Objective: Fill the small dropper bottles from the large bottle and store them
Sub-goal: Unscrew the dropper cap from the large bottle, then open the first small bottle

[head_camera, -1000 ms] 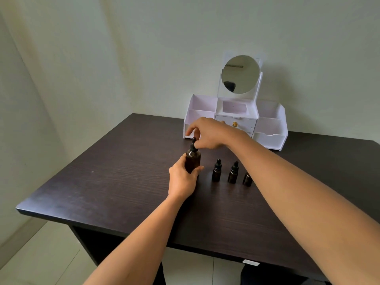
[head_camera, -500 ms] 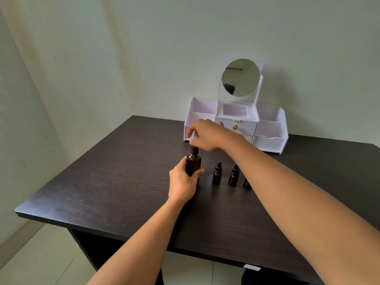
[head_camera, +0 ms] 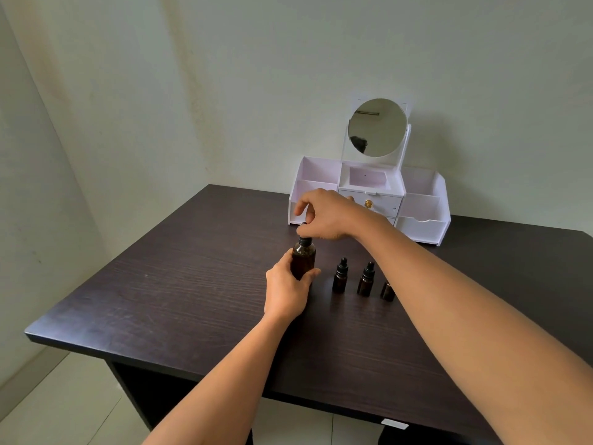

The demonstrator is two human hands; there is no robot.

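Observation:
A large amber bottle [head_camera: 303,256] with a black dropper cap stands upright on the dark table [head_camera: 179,290]. My left hand [head_camera: 287,292] grips its body from the near side. My right hand [head_camera: 325,213] reaches over it and pinches the black cap from above. To the right stand three small dark dropper bottles in a row: one [head_camera: 340,277], a second [head_camera: 366,281], and a third [head_camera: 387,290] partly hidden behind my right forearm.
A white organiser [head_camera: 426,207] with open compartments, a small drawer with a gold knob and a round mirror [head_camera: 377,127] stands at the back of the table against the wall. The table's left and front edges drop to a tiled floor.
Both hands stay on the large bottle. My right hand's fingers have shifted slightly on the cap. The camera has tilted a little.

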